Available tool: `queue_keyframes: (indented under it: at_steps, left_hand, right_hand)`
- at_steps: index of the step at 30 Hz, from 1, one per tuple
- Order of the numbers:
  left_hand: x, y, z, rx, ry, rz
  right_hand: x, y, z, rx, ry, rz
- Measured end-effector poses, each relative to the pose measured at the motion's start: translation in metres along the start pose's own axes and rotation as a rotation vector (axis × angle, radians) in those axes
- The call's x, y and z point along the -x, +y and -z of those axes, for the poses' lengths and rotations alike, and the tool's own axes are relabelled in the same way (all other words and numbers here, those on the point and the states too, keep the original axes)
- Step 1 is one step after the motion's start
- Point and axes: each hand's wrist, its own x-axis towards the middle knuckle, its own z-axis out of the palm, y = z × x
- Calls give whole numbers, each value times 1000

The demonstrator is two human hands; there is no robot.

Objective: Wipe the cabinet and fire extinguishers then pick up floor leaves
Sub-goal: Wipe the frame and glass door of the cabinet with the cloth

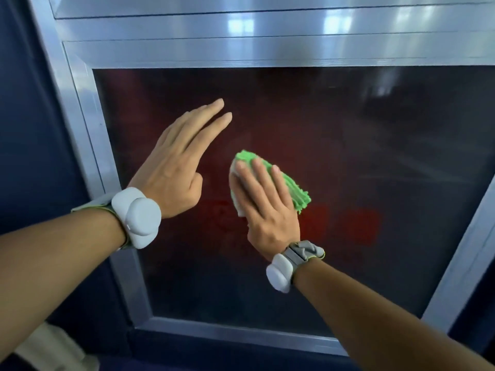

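Observation:
The cabinet (88, 108) fills the view: a silver metal frame around a dark, hazy glass door (348, 156) with blurred red marks behind it. My right hand (263, 202) presses a green and white cloth (293, 187) flat against the middle of the glass. My left hand (176, 167) hovers to the left of it, fingers straight and apart, holding nothing; whether it touches the glass I cannot tell. Both wrists carry white bands. The fire extinguishers are hidden behind the murky glass.
A dark blue wall (32, 129) runs along the left and below the cabinet. A pale object (53, 349) shows at the bottom left corner. Metal panels (267, 30) stack above the glass door.

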Motion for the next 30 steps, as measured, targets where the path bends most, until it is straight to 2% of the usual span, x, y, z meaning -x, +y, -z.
queue_keyframes:
  at_steps: [4, 5, 6, 8, 12, 13, 14, 16, 19, 20, 22, 24, 26, 30]
  left_hand:
    - [0, -6, 2, 14, 28, -8]
    - [-1, -7, 2, 21, 44, -10]
    - [-1, -9, 2, 35, 59, -14]
    - [-1, -11, 3, 71, 78, -18]
    - [6, -12, 1, 110, 97, -31]
    - [9, -12, 0, 120, 98, -32]
    - [12, -13, -2, 128, 94, -30]
    - [20, -16, -5, 124, 59, -42]
    - [31, -20, -11, 101, -8, -108]
    - [33, -17, -15, 104, -8, -121]
    - [30, -10, -19, 128, 31, -95]
    - [32, -2, -28, 200, 87, -53]
    - [32, 4, -34, 241, 132, -9]
    - [41, 7, -50, 273, 156, 24]
  right_hand:
    - [-22, 43, 9, -69, -351, 818]
    - [-41, 57, 14, -55, -391, 935]
    - [-63, 68, 19, -31, -384, 952]
    - [-102, 81, 28, 31, -275, 768]
    - [-103, 36, 15, 55, -5, 138]
    - [-87, 12, 6, 62, -5, 14]
    - [-68, -11, -4, 75, -48, -27]
    - [-23, -43, -18, 57, -216, 161]
    - [14, -39, -11, 102, -544, 684]
    - [15, -29, -2, 118, -590, 796]
    - [0, -4, 12, 134, -555, 789]
    - [-24, 25, 29, 154, -451, 628]
    - [-53, 48, 42, 196, -299, 364]
    - [-71, 31, 27, 186, 133, -214]
